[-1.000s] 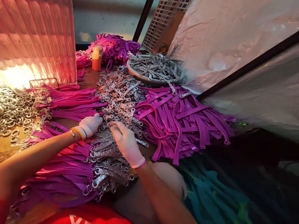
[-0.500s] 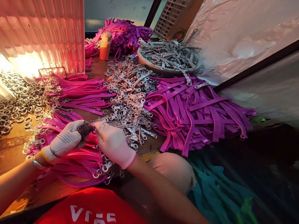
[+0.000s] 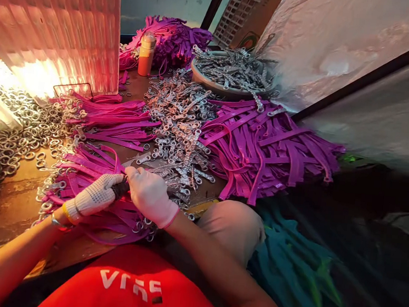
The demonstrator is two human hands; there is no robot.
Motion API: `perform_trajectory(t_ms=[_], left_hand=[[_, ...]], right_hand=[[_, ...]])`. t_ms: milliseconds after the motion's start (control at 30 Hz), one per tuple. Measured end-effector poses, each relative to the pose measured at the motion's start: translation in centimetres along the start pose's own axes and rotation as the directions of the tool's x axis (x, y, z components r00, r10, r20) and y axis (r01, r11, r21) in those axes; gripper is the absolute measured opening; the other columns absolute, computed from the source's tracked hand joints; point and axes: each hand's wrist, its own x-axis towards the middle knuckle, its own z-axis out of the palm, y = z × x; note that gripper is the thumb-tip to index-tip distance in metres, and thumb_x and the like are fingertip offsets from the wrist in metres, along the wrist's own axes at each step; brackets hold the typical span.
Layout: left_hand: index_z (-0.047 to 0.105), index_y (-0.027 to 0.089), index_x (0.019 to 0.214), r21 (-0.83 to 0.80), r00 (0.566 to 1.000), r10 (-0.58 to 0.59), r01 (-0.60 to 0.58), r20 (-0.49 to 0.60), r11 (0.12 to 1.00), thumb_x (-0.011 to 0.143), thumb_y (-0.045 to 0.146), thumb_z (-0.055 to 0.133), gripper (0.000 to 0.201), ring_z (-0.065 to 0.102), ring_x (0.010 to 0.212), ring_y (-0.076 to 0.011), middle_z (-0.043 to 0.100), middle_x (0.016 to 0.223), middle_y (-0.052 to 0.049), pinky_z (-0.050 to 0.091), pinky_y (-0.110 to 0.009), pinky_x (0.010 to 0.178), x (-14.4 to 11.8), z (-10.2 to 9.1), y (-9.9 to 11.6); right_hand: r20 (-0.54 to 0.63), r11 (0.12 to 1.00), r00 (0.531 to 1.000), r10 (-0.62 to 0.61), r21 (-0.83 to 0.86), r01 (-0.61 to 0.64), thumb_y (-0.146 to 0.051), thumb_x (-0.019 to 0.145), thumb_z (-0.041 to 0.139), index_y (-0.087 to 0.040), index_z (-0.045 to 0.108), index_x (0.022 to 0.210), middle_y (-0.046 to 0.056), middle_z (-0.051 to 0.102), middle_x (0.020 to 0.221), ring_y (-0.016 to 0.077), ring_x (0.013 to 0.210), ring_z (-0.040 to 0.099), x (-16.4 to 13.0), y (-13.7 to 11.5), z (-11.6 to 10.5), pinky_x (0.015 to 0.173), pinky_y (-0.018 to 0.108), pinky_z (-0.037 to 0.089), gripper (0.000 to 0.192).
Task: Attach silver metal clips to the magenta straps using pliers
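Nearby, bowl heaped with, seemingly, metal clasps.

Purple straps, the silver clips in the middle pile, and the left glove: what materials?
Purple straps: probably rubber or soft plastic, smooth with a slight sheen, lying limp and curled. Silver clips: look like bright plated metal, glinting. Left hand glove: white knit fabric with small grip dots.

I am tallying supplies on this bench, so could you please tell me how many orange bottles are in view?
1: the orange bottle stands upright at the far side of the table, beside a purple strap heap. Others may be hidden under the piles.
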Motion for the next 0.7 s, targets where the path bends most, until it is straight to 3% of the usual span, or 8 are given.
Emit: perform_trajectory(t_ms=[100, 200, 267, 333, 433, 567, 700], left_hand=[[0.062, 0.016, 0.076, -0.025, 0.996, -0.011, 0.009, -0.091, 1.000, 0.076, 0.026, 0.057, 0.011, 0.046, 0.055, -0.0119, 0.056, 0.061, 0.001, 0.035, -0.022, 0.052, -0.5, 0.0, -0.3], [0.063, 0.016, 0.076, -0.013, 0.978, 0.004, -0.007, -0.210, 1.000, 0.081, 0.031, 0.058, 0.017, 0.044, 0.053, -0.0112, 0.056, 0.060, 0.001, 0.034, -0.022, 0.051, -0.9, 0.3, -0.5], [0.066, 0.015, 0.077, 0.052, 0.966, 0.042, -0.029, -0.256, 0.998, 0.083, 0.030, 0.060, 0.017, 0.047, 0.058, -0.0122, 0.061, 0.065, -0.001, 0.036, -0.022, 0.055, -1.1, 0.7, -0.8], [0.068, 0.015, 0.078, 0.124, 0.958, 0.090, -0.058, -0.271, 0.991, 0.084, 0.028, 0.061, 0.015, 0.052, 0.066, -0.0143, 0.066, 0.072, -0.003, 0.039, -0.023, 0.061, -1.3, 0.9, -1.0], [0.067, 0.016, 0.078, 0.227, 0.962, 0.135, -0.080, -0.238, 0.970, 0.086, 0.025, 0.057, 0.016, 0.056, 0.071, -0.0162, 0.068, 0.075, -0.003, 0.041, -0.024, 0.066, -1.5, 0.9, -1.4], [0.066, 0.016, 0.077, 0.318, 0.978, 0.170, -0.125, -0.118, 0.940, 0.085, 0.017, 0.051, 0.017, 0.057, 0.070, -0.0163, 0.068, 0.075, -0.003, 0.041, -0.024, 0.065, -1.2, 0.6, -1.3], [0.070, 0.019, 0.078, 0.159, 0.991, 0.137, -0.136, 0.008, 0.978, 0.074, 0.014, 0.055, 0.017, 0.062, 0.076, -0.0177, 0.072, 0.080, -0.001, 0.048, -0.024, 0.072, -0.7, -1.5, 0.6]], right_hand=[[0.032, 0.993, 0.999, -0.008, 0.121, 0.004, -0.021, 0.102, 0.036, -0.017, 0.054, 0.129, 0.012, 0.069, 0.107, 0.0213, 0.094, 0.066, 0.2, 0.3, -1.1, 0.077, 0.029, 0.045, 0.033], [0.125, 0.972, 0.992, -0.023, 0.234, -0.006, -0.036, 0.097, 0.054, -0.016, 0.045, 0.141, 0.010, 0.073, 0.110, 0.0230, 0.099, 0.069, 0.5, 0.8, -2.1, 0.080, 0.029, 0.048, 0.048], [0.216, 0.977, 0.976, 0.016, 0.205, -0.061, -0.045, 0.093, 0.060, -0.019, 0.052, 0.132, 0.009, 0.076, 0.100, 0.0250, 0.091, 0.072, 0.7, 0.9, -2.4, 0.073, 0.030, 0.048, 0.049], [0.263, 0.988, 0.963, 0.054, 0.127, -0.090, -0.044, 0.094, 0.057, -0.019, 0.060, 0.116, 0.009, 0.076, 0.092, 0.0259, 0.085, 0.073, 0.9, 0.8, -2.4, 0.069, 0.030, 0.048, 0.033], [0.257, 0.999, 0.966, 0.019, 0.029, -0.027, -0.036, 0.095, 0.051, -0.016, 0.061, 0.104, 0.011, 0.075, 0.086, 0.0276, 0.080, 0.074, 0.7, 0.4, -2.0, 0.067, 0.032, 0.048, 0.023], [0.226, 0.996, 0.971, -0.083, -0.004, 0.086, -0.041, 0.096, 0.049, -0.015, 0.060, 0.102, 0.013, 0.073, 0.082, 0.0300, 0.077, 0.073, 0.2, 0.2, -1.4, 0.063, 0.033, 0.048, 0.030], [0.232, 0.987, 0.960, -0.156, -0.007, 0.162, -0.042, 0.099, 0.044, -0.014, 0.060, 0.103, 0.012, 0.073, 0.081, 0.0284, 0.076, 0.072, 0.4, 0.6, -1.6, 0.063, 0.032, 0.046, 0.032]])
